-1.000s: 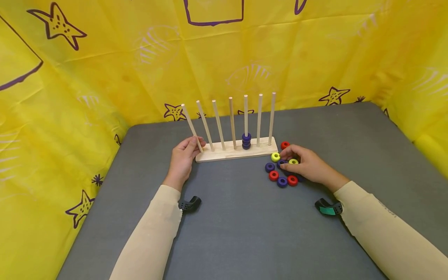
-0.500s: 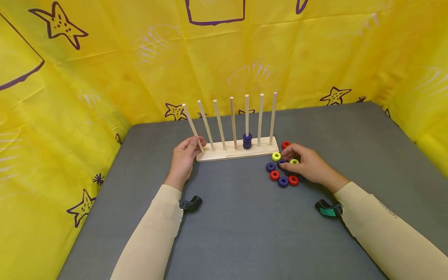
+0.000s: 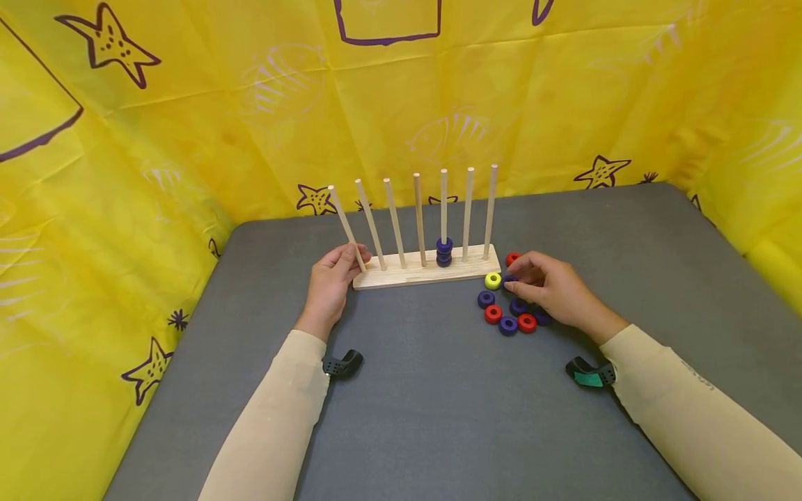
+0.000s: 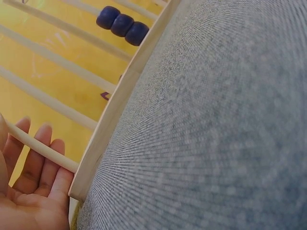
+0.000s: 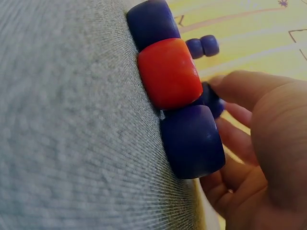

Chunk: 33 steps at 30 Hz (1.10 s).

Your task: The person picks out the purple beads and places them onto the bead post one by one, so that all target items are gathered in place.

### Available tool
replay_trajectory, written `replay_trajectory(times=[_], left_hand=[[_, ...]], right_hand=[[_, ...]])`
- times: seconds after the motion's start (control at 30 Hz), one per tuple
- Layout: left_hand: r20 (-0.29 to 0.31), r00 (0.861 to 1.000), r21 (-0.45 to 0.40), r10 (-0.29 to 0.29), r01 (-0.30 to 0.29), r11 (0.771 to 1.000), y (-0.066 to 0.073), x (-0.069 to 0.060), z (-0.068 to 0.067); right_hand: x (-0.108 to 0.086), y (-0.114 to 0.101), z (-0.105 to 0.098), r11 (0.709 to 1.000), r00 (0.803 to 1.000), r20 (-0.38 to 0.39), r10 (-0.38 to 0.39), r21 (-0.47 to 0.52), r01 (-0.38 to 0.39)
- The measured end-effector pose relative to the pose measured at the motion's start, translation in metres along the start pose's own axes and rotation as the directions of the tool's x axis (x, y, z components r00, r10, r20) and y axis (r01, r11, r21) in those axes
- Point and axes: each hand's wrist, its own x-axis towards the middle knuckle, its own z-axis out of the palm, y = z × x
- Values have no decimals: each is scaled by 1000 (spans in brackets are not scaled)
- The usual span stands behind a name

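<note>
A wooden peg rack point(image 3: 401, 277) with several upright pegs stands on the table, and three dark blue beads point(image 3: 444, 252) are stacked on one peg. At its left end my left hand point(image 3: 328, 282) holds the leftmost peg point(image 4: 45, 151) between thumb and fingers. My right hand point(image 3: 557, 287), off the rack's right end, pinches a dark blue bead point(image 3: 510, 279) between thumb and fingertips. Around it lie loose beads: a yellow bead point(image 3: 493, 281), a red bead point(image 3: 493, 314), another red bead point(image 5: 170, 74) and several blue beads. The right hand partly covers the group.
The grey table point(image 3: 413, 403) reaches back to a yellow curtain point(image 3: 376, 104) with sea-creature drawings. One red bead point(image 3: 513, 259) lies behind the right hand, near the rack's right end.
My right fingers have shifted slightly away from me with the blue bead, baring another blue bead below and covering a second yellow one. The left hand keeps its hold on the peg.
</note>
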Motion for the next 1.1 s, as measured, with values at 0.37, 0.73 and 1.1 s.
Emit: replay_trajectory(times=[0.37,0.73,1.1], left_hand=[[-1,1000,7,4,-4,1000,-3,0,-3],[0,1000,17,-1,1,1000,-1,0,-2],[-10,1000,34,9,-9,999,0,3,1]], right_hand=[[1,-1,0,998,995,-84,-55,-29,53],[2,0,-1,996,990,-117,-83,-50,78],[0,-2,-2,999,993,-110,-49,-25,46]])
